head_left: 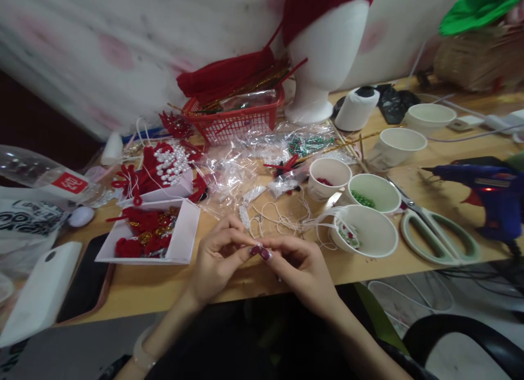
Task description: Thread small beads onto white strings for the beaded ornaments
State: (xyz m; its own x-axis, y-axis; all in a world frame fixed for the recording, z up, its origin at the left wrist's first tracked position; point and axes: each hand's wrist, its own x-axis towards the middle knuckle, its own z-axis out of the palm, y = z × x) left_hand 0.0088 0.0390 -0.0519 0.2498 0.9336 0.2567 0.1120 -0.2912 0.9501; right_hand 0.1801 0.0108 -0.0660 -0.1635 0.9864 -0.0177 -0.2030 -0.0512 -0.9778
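My left hand [223, 257] and my right hand [305, 265] meet over the front of the table, thumbs and fingertips pinched together. Something small and whitish shows between the fingertips, too little of it to name. Just behind the fingers, loose white cord [278, 220] lies in loops beside a curved strip of white beads [248, 202]. To the right of my right hand stands a paper cup [380, 238] with a small beaded piece inside and white strands over its rim. Green beads [362, 200] lie in the cup behind it, and dark red beads [325, 181] in another.
At the left, a white box [184, 238] holds red and gold ornaments, near a phone [88, 276]. Scissors [436, 232] and a blue glue gun [487, 189] lie at the right. Behind are a red basket [237, 126], clear plastic bags [229, 170] and a white mannequin head [327, 52].
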